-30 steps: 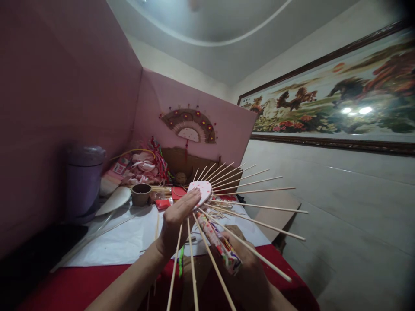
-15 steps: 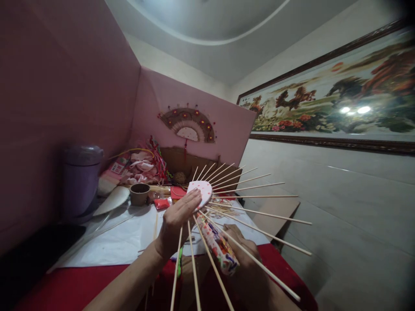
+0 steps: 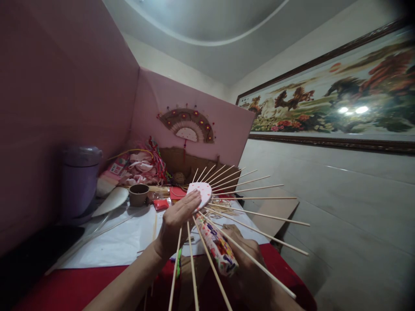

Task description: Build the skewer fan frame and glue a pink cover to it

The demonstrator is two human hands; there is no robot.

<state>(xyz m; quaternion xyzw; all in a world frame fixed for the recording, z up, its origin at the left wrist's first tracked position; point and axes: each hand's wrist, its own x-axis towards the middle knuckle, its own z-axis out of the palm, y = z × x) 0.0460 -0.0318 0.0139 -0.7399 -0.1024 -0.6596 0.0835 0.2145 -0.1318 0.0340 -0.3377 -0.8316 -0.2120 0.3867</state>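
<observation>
No writing can be read anywhere; the small printed packet (image 3: 114, 168) at the table's far left shows marks too fine to make out. The left hand (image 3: 177, 222) lies flat, fingers together and stretched, pressing on a white heart-shaped pad (image 3: 201, 191) dotted with red. From that pad thin, straight, pale wooden sticks (image 3: 256, 214) fan out like spokes. The right hand (image 3: 248, 255) is curled around a tube (image 3: 218, 248) wrapped in glossy, brightly printed paper, which runs up to the pad. All of this is held above the near edge of the table (image 3: 65, 287), which has a red cloth with a white sheet (image 3: 126, 239) over it. Toward the far edge stand a small brown cup (image 3: 138, 194), a smooth purple lidded pot (image 3: 78, 179) at the left, and a heap of pink and red ribbons (image 3: 145, 164). A brown paper fan (image 3: 188, 124) hangs on the pink board (image 3: 227, 129) behind.
</observation>
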